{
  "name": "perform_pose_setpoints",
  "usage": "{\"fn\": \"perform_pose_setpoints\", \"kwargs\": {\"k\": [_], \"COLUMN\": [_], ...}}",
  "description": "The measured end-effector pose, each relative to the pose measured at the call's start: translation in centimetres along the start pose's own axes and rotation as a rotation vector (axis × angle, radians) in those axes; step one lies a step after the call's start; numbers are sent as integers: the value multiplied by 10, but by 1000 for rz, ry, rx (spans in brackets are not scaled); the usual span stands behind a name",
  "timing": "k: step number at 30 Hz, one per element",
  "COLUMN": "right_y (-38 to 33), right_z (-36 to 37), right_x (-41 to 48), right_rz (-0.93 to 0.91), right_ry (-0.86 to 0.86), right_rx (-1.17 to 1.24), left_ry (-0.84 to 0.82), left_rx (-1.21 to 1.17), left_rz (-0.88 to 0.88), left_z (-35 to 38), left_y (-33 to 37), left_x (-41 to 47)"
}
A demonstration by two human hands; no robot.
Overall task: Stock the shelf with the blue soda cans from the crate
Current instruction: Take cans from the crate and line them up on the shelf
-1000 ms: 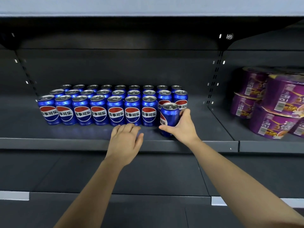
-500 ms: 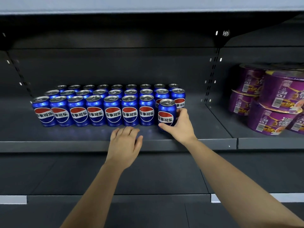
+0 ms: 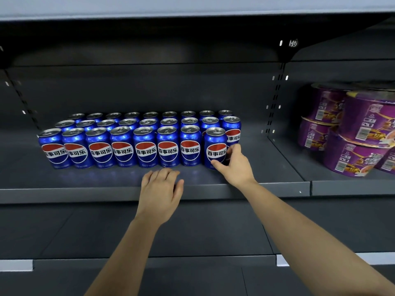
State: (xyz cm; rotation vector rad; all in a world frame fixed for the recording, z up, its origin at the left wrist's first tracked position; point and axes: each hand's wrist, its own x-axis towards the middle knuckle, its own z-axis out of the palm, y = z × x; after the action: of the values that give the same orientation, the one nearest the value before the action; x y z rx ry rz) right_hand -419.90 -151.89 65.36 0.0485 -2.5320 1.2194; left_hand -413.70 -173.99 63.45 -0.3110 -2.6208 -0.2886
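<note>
Pushed back into line: right hand (image 3: 236, 165) grips the 百事可乐 can (image 3: 215, 149).

Bare left hand (image 3: 159, 189), bare right hand (image 3: 235, 165), bare forearms, nails apparently short

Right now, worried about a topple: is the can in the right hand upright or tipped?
Upright: the can stands base-down on the shelf, lid facing up.

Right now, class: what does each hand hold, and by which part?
The right hand grips the end can by its lower side. The left hand holds nothing.
</note>
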Motion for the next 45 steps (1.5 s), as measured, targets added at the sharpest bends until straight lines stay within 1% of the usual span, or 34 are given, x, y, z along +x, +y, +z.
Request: {"fn": "perform_pose_setpoints", "kwargs": {"k": [8,15,22,28,31,34,36,38,41,45], "right_y": [-5,-7,-4,-4,-12,-27,-41,-58,-76,-73], "right_z": [7,13,12,11,12,21,38,60,100,153], "right_x": [10,15,8,2,-12,-36,-60,-87,-126,-173], "right_rz": [-6,-7,4,5,-36,-159,-241,-255,-214,-102], "right_ry": [10,46,67,71,130,207,213,194,180,86], "right_rx": [-301,-447,-330,-174,-114,-57,2,50,106,89], "left_ry": [8,16,8,-42,-25,-8,-29,-69,-142,-259], "left_rx": [9,21,13,-13,-18,-21,-27,-25,-16,-6], "left_rz": [-10,-48,-58,-34,-16,-11,-8,0,23,27], "left_z": [7,12,15,9,1,-11,-19,-23,-22,-17], "left_y": [-2,-8,-8,-16,-31,-52,-69,-89,-117,-151], "left_x": [-5,-10,-17,-23,-35,-50,-65,-84,-118,-167]}}
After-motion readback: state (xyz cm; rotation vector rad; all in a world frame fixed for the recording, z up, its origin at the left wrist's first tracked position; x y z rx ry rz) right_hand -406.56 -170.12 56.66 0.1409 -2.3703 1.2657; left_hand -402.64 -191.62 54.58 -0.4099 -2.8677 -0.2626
